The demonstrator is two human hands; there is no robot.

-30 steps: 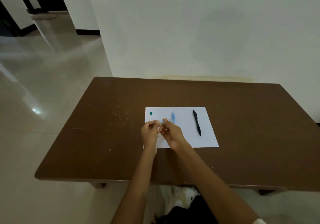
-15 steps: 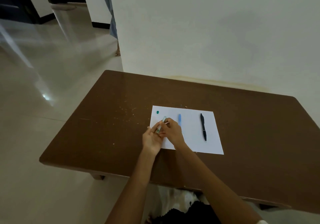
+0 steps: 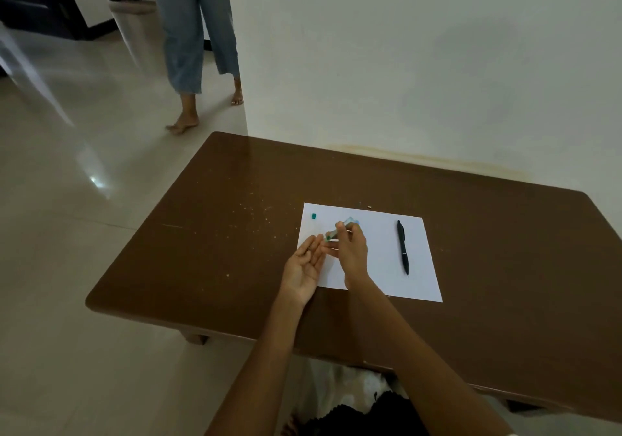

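Clear plastic tube [image 3: 333, 233], green tip down, pinched by right hand [image 3: 351, 253], left hand [image 3: 304, 267] palm-up, fingers relaxed

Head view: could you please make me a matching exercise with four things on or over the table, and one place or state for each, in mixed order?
Things
1. black pen
2. green piece
3. clear tube
4. left hand

Places or states
a. pinched in the fingers of the right hand
b. lying on the right part of the paper
c. open, palm up
d. lying near the far left corner of the paper

Pairs: 1-b, 2-d, 3-a, 4-c
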